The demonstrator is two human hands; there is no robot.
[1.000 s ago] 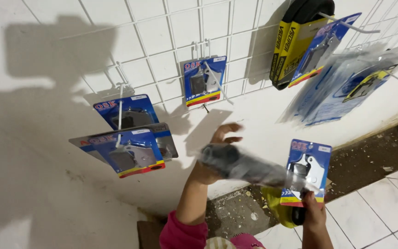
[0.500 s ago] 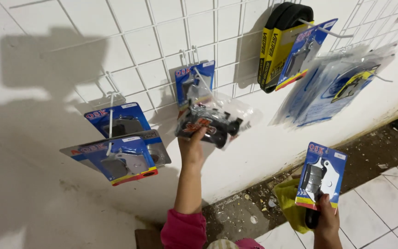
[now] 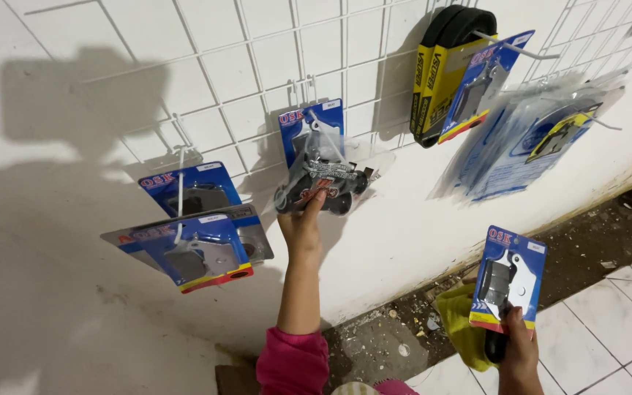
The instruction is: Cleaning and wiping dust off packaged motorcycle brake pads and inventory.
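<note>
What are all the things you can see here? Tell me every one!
Clear bag of dark parts: one, at the middle hook, gripped by the left hand.
Blue carded pack: one, lower right, in the right hand.
Yellow cloth: one, under that pack.
Hanging blue packs: several, on hooks left, middle and upper right.
Black and yellow belts: two, top right.
Wire grid: one, white, on the wall.
Pink sleeve: bottom centre.
Left hand: raised.
Right hand: low.

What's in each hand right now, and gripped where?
Left hand holds a clear bag of dark parts by its lower edge, up at a grid hook. Right hand grips a blue blister card at its bottom edge, with a yellow cloth.
</note>
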